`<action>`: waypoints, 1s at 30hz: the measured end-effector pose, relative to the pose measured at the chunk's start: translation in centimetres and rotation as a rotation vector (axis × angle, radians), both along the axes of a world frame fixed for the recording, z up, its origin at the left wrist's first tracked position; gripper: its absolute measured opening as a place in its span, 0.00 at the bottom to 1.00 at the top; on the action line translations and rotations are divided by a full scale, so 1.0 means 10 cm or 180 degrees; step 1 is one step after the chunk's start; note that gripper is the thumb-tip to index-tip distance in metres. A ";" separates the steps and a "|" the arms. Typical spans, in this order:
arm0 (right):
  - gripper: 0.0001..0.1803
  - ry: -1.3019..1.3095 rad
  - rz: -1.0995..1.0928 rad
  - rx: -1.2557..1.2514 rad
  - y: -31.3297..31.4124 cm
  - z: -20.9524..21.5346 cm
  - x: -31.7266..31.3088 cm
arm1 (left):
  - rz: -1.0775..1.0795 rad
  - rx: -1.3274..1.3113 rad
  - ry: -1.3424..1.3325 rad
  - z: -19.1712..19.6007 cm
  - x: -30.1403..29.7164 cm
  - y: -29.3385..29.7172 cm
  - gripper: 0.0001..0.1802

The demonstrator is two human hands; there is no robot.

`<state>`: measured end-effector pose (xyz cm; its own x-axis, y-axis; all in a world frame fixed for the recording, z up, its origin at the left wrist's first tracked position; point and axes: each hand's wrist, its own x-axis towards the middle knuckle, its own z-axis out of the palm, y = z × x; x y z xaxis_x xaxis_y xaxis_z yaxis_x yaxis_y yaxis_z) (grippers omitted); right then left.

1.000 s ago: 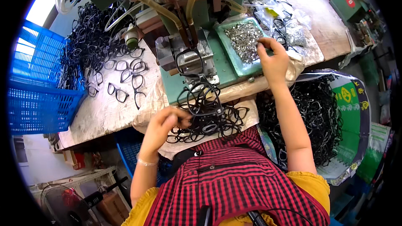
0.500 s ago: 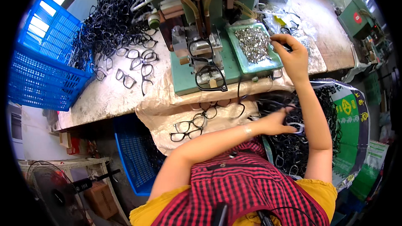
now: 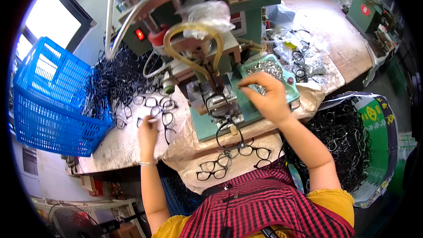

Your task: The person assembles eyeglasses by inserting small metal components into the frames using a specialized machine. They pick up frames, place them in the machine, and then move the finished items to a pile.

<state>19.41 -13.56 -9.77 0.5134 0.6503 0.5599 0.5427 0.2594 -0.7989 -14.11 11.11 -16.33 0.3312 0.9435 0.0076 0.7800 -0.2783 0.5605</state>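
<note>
A black eyeglass frame (image 3: 217, 137) sits in the green press machine (image 3: 198, 128), one rim under the press head and the other hanging toward me. My right hand (image 3: 268, 98) is at the machine's right side, thumb and forefinger pinched together; anything between them is too small to make out. Behind it stands a pale green tray (image 3: 291, 91) of small shiny metal parts (image 3: 266, 67). Over the table to the left, my left hand (image 3: 148, 134) has its fingers closed beside several loose eyeglass frames (image 3: 168, 118); what they hold is unclear.
Blue plastic baskets (image 3: 57, 119) stand at the left beside a heap of dark frames (image 3: 119, 68). Several frames (image 3: 211, 169) lie on the covering at the table's front edge. A green and white sack (image 3: 374, 150) full of black frames (image 3: 337, 136) is at my right.
My left hand has moved from the sack at the right across to the frames on the left. My right hand has shifted left from the parts tray to the press. The whole view has shifted.
</note>
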 end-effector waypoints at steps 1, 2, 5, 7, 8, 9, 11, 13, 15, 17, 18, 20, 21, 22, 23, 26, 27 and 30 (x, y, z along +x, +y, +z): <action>0.11 0.0045 -0.0136 0.0142 0.13 -0.02 -0.01 | 0.0454 0.0864 0.0945 0.02 -0.01 0.20 0.27; 0.14 0.0426 -0.0156 0.0261 0.22 -0.02 -0.07 | 0.0990 0.1136 0.1121 -0.24 -0.18 0.44 0.42; 0.20 0.1080 -0.0186 0.0548 0.39 -0.15 -0.21 | 0.1374 0.0642 0.1329 -0.46 -0.03 0.52 0.53; 0.23 0.1364 -0.0110 0.0599 0.42 -0.19 -0.26 | 0.1318 0.1089 0.0418 -0.86 -0.21 0.71 0.52; 0.24 0.1361 -0.0086 0.0490 0.40 -0.19 -0.28 | 0.1274 0.1353 0.0005 -1.12 -0.37 0.88 0.51; 0.25 0.1341 -0.0058 0.0394 0.40 -0.19 -0.28 | 0.1232 0.1624 -0.0429 -1.25 -0.46 1.00 0.50; 0.27 0.1467 0.0050 0.0366 0.39 -0.16 -0.23 | 0.1049 -0.0268 -0.2463 -0.87 -0.10 0.81 0.30; 0.28 0.1832 0.0424 0.0491 0.38 -0.03 -0.31 | 0.0624 -0.0534 -0.3642 -0.45 0.16 0.49 0.21; 0.27 0.2026 0.0508 0.0527 0.39 0.02 -0.39 | 0.0467 -0.0348 -0.4326 -0.02 0.44 0.14 0.13; 0.27 0.2166 0.0436 0.0565 0.39 0.05 -0.41 | 0.0001 -0.0490 -0.5124 0.48 0.69 -0.23 0.11; 0.27 0.2349 0.0407 0.0531 0.37 0.09 -0.45 | -0.0253 -0.0132 -0.5140 0.69 0.79 -0.43 0.11; 0.28 0.1970 0.0365 0.0366 0.28 0.15 -0.50 | -0.0938 0.0611 -0.5028 0.89 0.95 -0.87 0.10; 0.29 0.1761 0.0348 0.0305 0.24 0.21 -0.51 | -0.2073 0.1438 -0.4186 0.85 0.99 -0.93 0.10; 0.26 0.1642 0.0403 0.0167 0.17 0.27 -0.50 | -0.2376 0.1676 -0.3678 0.79 1.06 -1.06 0.11; 0.23 0.0967 0.0232 -0.0013 0.14 0.22 -0.39 | -0.2588 0.1440 -0.3511 0.73 1.20 -1.21 0.03; 0.17 -0.0779 -0.0619 -0.0824 0.12 -0.18 0.18 | -0.3520 0.2198 -0.2100 0.88 1.50 -1.25 0.15; 0.15 -0.1171 -0.1118 -0.1336 0.08 -0.37 0.37 | -0.3551 0.2151 -0.1940 0.91 1.55 -1.25 0.15; 0.13 -0.1416 -0.1787 -0.1650 -0.14 -0.72 0.66 | -0.3485 0.2000 -0.1903 0.88 1.58 -1.23 0.13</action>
